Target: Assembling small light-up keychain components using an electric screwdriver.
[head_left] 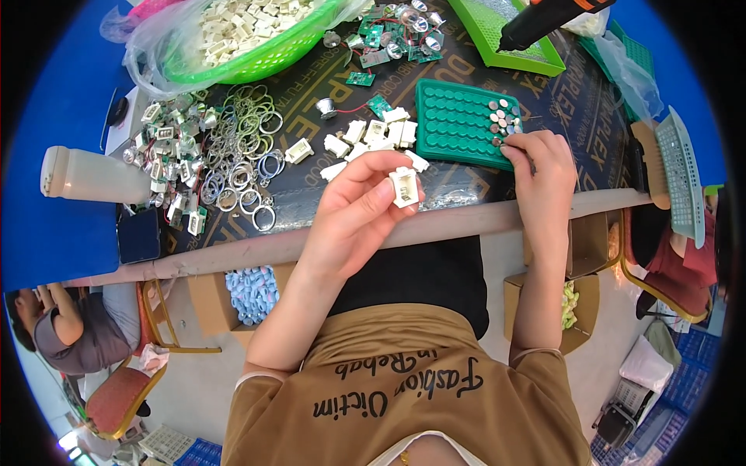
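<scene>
My left hand (361, 198) pinches a small white plastic housing (404, 187) between thumb and fingers, its open hollow side facing up. My right hand (544, 167) rests at the near right corner of a green tray (443, 124) with rows of round dimples. Its thumb and forefinger are brought together by several silver button cells (505, 116) lying on the tray; whatever they pinch is hidden. Beyond my left hand lies a loose pile of white housings (377, 136). A small reflector lamp (325, 107) is wired to a green circuit board (379, 106) behind that pile.
Metal split rings (249, 198), assembled lamp parts (167, 144) and a whitish bottle (93, 175) occupy the left. At the back stand a green basket (256, 66) of housings and a lime tray (536, 66) under a black-and-orange glue gun (544, 22). Cardboard boxes (210, 303) sit below the table edge.
</scene>
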Demonstrator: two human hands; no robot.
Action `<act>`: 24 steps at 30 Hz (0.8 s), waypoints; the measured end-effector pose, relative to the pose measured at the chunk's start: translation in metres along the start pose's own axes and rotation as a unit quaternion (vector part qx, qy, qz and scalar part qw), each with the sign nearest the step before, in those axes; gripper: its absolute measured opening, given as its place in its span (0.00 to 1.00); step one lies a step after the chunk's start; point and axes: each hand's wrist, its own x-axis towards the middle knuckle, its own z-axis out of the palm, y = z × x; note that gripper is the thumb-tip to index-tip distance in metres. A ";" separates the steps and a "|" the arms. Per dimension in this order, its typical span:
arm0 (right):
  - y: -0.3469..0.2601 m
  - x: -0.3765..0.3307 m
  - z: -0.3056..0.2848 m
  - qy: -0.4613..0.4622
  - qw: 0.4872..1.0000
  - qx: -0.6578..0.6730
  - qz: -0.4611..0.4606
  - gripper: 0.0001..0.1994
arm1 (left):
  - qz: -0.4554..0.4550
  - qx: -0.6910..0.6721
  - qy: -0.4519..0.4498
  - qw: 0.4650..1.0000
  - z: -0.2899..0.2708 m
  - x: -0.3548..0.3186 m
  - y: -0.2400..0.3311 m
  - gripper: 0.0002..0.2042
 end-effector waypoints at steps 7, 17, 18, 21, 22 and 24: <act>-0.039 -0.003 -0.001 0.085 0.975 0.186 -0.089 0.08 | -0.001 0.007 -0.011 1.000 -0.002 0.002 -0.002 0.14; -0.075 -0.013 0.023 0.144 0.952 0.164 -0.215 0.10 | 0.026 0.021 0.018 0.999 0.002 -0.001 -0.003 0.13; -0.075 -0.013 0.020 0.131 0.954 0.158 -0.217 0.10 | 0.032 0.026 0.010 0.999 0.002 0.000 -0.003 0.13; -0.075 -0.013 0.014 0.099 0.959 0.155 -0.213 0.11 | 0.036 0.031 0.018 0.999 0.004 0.000 -0.004 0.13; -0.074 -0.013 0.012 0.082 0.962 0.158 -0.208 0.11 | 0.035 0.029 0.016 0.999 0.005 0.000 -0.004 0.13; -0.071 -0.011 0.009 0.061 0.961 0.183 -0.199 0.11 | 0.031 0.027 0.032 0.999 0.006 0.000 -0.002 0.13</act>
